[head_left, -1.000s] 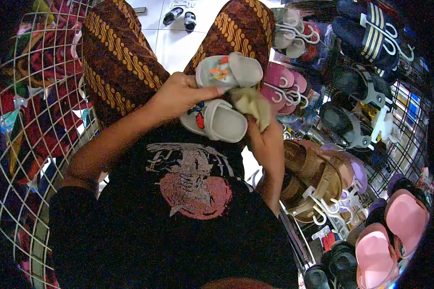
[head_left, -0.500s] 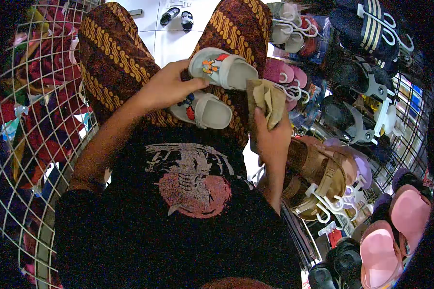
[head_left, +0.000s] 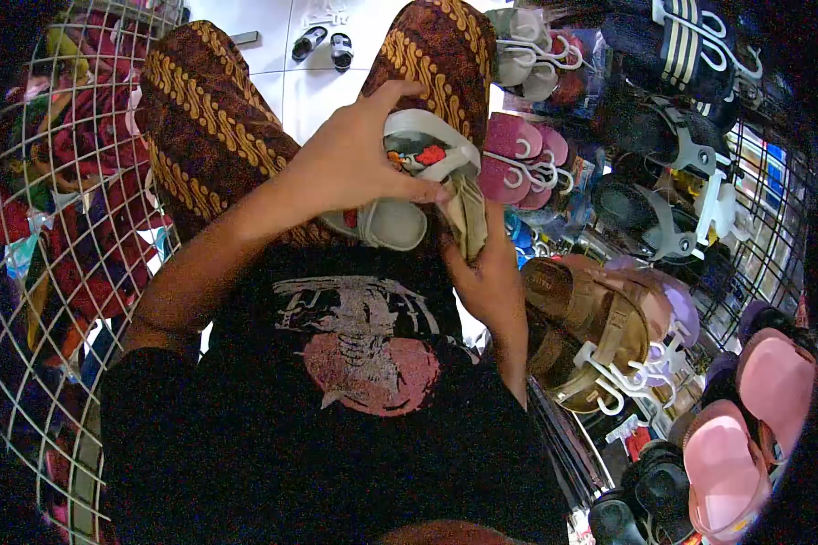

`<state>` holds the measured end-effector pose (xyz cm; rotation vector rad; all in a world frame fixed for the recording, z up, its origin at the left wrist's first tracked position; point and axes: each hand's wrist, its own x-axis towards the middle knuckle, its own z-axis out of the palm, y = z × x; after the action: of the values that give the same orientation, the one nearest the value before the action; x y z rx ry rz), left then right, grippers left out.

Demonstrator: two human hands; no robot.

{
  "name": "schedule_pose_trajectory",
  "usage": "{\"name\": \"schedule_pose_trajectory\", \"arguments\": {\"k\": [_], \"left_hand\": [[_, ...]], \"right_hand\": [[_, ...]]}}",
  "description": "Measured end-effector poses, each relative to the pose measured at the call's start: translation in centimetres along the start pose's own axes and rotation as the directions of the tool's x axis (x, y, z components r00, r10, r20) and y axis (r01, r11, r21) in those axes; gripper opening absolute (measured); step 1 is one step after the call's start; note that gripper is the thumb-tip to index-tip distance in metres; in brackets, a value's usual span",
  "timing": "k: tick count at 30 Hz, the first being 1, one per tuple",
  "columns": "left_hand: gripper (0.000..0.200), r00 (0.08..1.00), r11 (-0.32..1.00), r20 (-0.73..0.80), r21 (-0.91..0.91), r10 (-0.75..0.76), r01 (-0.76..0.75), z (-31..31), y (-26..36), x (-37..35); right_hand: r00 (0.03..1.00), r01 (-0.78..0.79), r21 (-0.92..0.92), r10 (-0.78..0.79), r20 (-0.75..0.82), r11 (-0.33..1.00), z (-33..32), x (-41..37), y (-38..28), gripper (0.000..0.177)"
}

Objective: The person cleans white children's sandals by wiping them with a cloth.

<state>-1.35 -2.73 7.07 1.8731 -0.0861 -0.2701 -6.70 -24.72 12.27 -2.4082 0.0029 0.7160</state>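
Note:
A pale grey children's sandal with a red decoration is gripped in my left hand, fingers over its far side and thumb at the near edge. In my right hand is a crumpled tan cloth, which may be paper, against the sandal's right end. The matching sandal lies on my lap just below, its left part covered by my left hand and wrist. Patterned brown trousers cover my spread knees under the work.
Wire mesh with colourful items behind it curves along my left. On my right hang brown sandals, pink slippers and dark striped slides on white hangers. Small dark sandals stand on the white floor ahead.
The held sandal has shifted right and been tilted up. My left hand has moved right with it, and my right hand has brought the tan cloth leftward against it.

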Motion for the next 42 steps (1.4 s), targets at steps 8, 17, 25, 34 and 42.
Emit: {"name": "schedule_pose_trajectory", "arguments": {"k": [8, 17, 25, 34, 42], "left_hand": [[0.058, 0.989, 0.99, 0.117, -0.096, -0.094, 0.105, -0.6, 0.1, -0.8], [0.055, 0.986, 0.979, 0.125, -0.154, -0.114, 0.133, -1.7, -1.1, -0.7], [0.058, 0.94, 0.915, 0.267, -0.285, -0.212, 0.287, -2.1, -3.4, 0.4], [0.059, 0.948, 0.494, 0.201, -0.816, -0.247, 0.301, -2.1, -4.2, 1.4], [0.064, 0.934, -0.108, 0.349, -0.934, -0.073, 0.34, -2.5, -8.3, 2.4]], "right_hand": [[0.987, -0.091, 0.11, 0.104, -0.122, 0.99, 0.2, 0.6, -0.8, 0.056], [0.988, -0.123, -0.083, 0.115, -0.103, 0.989, -0.9, 1.1, -0.6, 0.047], [1.0, -0.029, -0.101, 0.028, -0.013, 0.995, -0.7, 1.6, 0.2, 0.047], [0.948, 0.068, 0.123, -0.026, -0.318, 0.99, 3.9, 2.4, 2.4, 0.05], [0.899, 0.033, 0.259, 0.085, -0.43, 0.965, 4.7, 5.0, 4.5, 0.028]]}}
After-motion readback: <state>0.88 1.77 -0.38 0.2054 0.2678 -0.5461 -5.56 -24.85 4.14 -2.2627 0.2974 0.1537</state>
